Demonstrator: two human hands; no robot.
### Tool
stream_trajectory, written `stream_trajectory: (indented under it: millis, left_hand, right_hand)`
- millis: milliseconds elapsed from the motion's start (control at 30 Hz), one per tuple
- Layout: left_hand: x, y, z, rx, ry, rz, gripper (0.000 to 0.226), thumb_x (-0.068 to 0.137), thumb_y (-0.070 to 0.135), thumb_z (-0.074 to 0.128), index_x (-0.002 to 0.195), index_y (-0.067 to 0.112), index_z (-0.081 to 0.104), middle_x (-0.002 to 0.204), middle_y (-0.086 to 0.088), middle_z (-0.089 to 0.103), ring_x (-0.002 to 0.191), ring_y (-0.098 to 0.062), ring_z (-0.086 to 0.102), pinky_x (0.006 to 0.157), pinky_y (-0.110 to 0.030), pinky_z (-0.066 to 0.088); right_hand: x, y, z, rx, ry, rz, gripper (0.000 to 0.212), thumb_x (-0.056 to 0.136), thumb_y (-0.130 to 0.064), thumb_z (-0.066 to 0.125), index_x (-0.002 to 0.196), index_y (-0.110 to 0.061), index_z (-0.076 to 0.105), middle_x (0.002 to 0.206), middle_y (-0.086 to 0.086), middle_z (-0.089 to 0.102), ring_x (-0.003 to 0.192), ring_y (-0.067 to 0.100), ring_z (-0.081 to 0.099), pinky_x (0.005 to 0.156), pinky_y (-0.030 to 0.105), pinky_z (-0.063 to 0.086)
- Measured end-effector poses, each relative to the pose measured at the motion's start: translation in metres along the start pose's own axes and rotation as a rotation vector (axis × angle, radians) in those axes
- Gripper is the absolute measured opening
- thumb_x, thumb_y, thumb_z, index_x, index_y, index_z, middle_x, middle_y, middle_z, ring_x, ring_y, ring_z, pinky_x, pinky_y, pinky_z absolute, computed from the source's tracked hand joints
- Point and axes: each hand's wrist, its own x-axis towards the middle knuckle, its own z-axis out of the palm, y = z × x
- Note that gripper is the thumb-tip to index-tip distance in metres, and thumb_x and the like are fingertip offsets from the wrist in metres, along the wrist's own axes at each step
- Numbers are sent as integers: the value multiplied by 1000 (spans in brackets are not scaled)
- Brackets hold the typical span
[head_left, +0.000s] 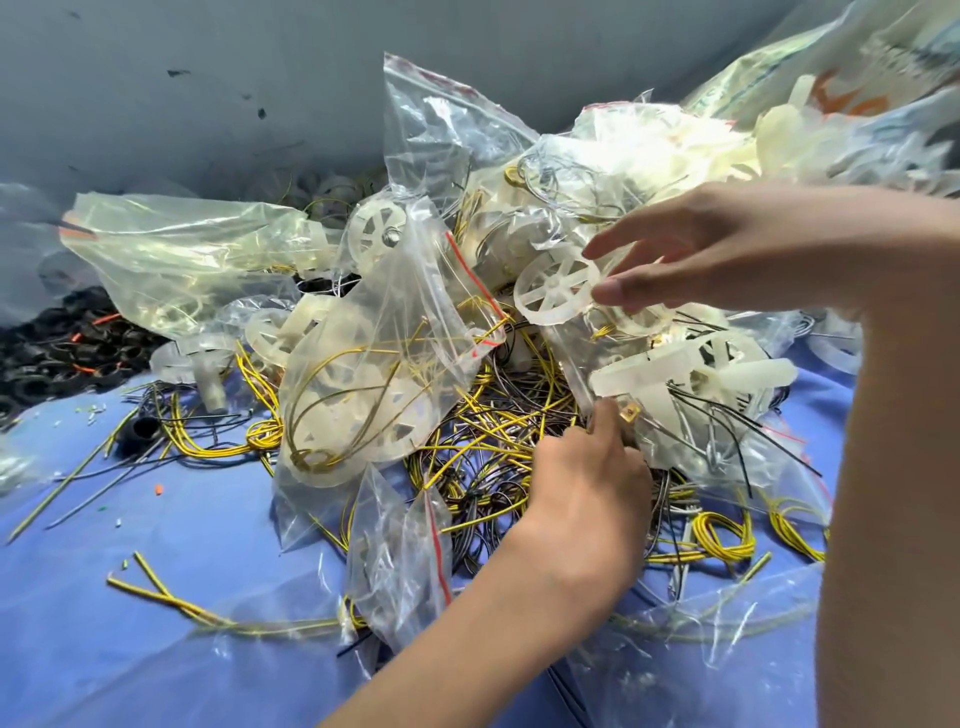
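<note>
Blue cloth (156, 623), heaped with bags. Landmark: central zip bag (363, 374), red seal strip, holding white spoked wheels and loops of yellow wire.

- Left of it: a larger bag (182, 249) of translucent white parts.
- In front of it: a small zip bag (405, 561), contents unclear.
- Right of it: the held bag (691, 431), with white plastic parts and black wires. Left hand (582, 499) pinches this bag's edge, fingers curled.
- Up and right of it: a loose white wheel (558, 288). Right hand (727, 249) is at its rim, thumb touching, fingers extended. Gripping or not, cannot tell.
- Far right, behind it: printed bag (841, 98), orange lettering blurred, unreadable.
- Under its right edge: loose yellow wires (493, 431).
</note>
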Motion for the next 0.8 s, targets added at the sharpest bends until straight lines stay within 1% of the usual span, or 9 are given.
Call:
stream_trajectory:
  millis: [100, 167, 233, 333, 400, 500, 600, 700, 800]
  left_hand:
    - [0, -5, -2, -16, 19, 19, 31, 85, 14, 61, 115, 14, 54, 130, -13, 29, 85, -21, 56, 49, -22, 12]
    - [0, -10, -3, -21, 30, 58, 23, 88, 14, 56, 111, 14, 56, 126, -13, 33, 61, -16, 43, 48, -25, 12]
    - [1, -16, -3, -16, 47, 74, 17, 90, 18, 55, 106, 16, 60, 121, -12, 39, 54, -16, 31, 47, -25, 13]
    - [2, -24, -5, -42, 83, 47, 14, 89, 19, 59, 101, 16, 64, 110, -7, 44, 56, -18, 35, 47, -26, 15]
    - [2, -28, -8, -91, 112, 46, 13, 88, 21, 59, 99, 17, 63, 107, -6, 46, 65, -25, 48, 49, -27, 21]
    - [2, -38, -15, -211, 112, 57, 13, 89, 27, 59, 99, 21, 65, 105, -4, 47, 87, -31, 58, 64, -32, 35]
    - [2, -47, -22, -325, 78, 56, 11, 87, 37, 63, 94, 29, 66, 98, 3, 45, 95, -25, 56, 72, -31, 40]
    - [2, -54, -27, -372, 27, 65, 8, 87, 39, 62, 90, 32, 63, 93, 6, 58, 90, -21, 58, 73, -31, 46]
    - [1, -58, -33, -455, -42, 74, 13, 88, 37, 59, 78, 30, 54, 76, 9, 58, 75, -16, 55, 61, -25, 40]
  right_hand:
    - [2, 0, 0, -22, -8, -5, 78, 51, -78, 42, 123, -50, 53, 97, -24, 70, 92, -6, 61, 93, 30, 45]
    - [4, -1, 1, -22, -12, -10, 80, 48, -79, 42, 122, -50, 53, 96, -25, 70, 92, -6, 62, 95, 31, 45]
    - [4, 0, 1, -13, -17, -7, 79, 48, -79, 42, 121, -51, 53, 96, -25, 70, 91, -6, 62, 95, 31, 46]
    - [6, 0, 2, -12, -29, -4, 76, 51, -78, 43, 121, -51, 52, 97, -25, 70, 93, -5, 62, 94, 31, 46]
    - [7, 0, 3, -9, -34, -5, 75, 52, -78, 44, 121, -51, 53, 97, -25, 70, 94, -3, 62, 95, 32, 46]
    - [9, 1, 4, -1, -35, -11, 74, 52, -78, 45, 121, -51, 53, 96, -25, 70, 94, -3, 63, 96, 34, 46]
    - [10, 2, 4, 4, -44, -15, 74, 53, -78, 46, 121, -50, 53, 96, -24, 71, 93, -3, 63, 95, 33, 47]
    - [11, 2, 4, 16, -49, -16, 74, 52, -78, 46, 120, -51, 53, 96, -24, 71, 92, -5, 63, 93, 30, 47]
    - [11, 2, 4, 17, -49, -22, 71, 54, -76, 47, 120, -51, 53, 96, -24, 71, 88, -9, 62, 85, 25, 47]
